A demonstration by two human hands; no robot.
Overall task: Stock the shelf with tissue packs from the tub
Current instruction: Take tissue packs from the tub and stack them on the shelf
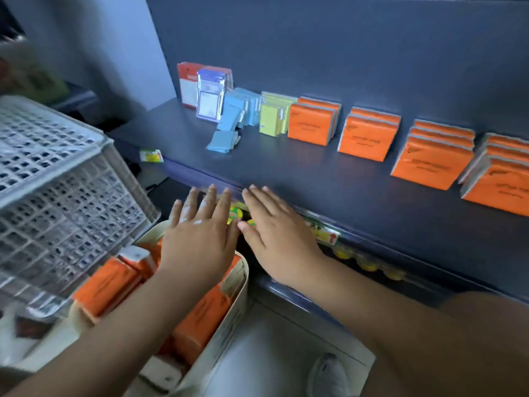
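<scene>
Orange tissue packs (367, 136) stand in several rows along the back of the dark blue shelf (286, 173). More orange packs (197, 319) lie in the cream tub (232, 305) at lower left, below the shelf. My left hand (200, 233) hovers flat over the tub, fingers straight, empty. Beside it, my right hand (274, 233) is also flat and empty, its fingertips near the shelf's front edge.
Blue (237, 113), yellow-green (273, 116) and red-white (190, 84) packs stand at the shelf's left end; one blue pack (221, 141) lies loose. A white lattice crate (57, 179) sits left of the tub. Yellow items (366, 263) line the lower shelf.
</scene>
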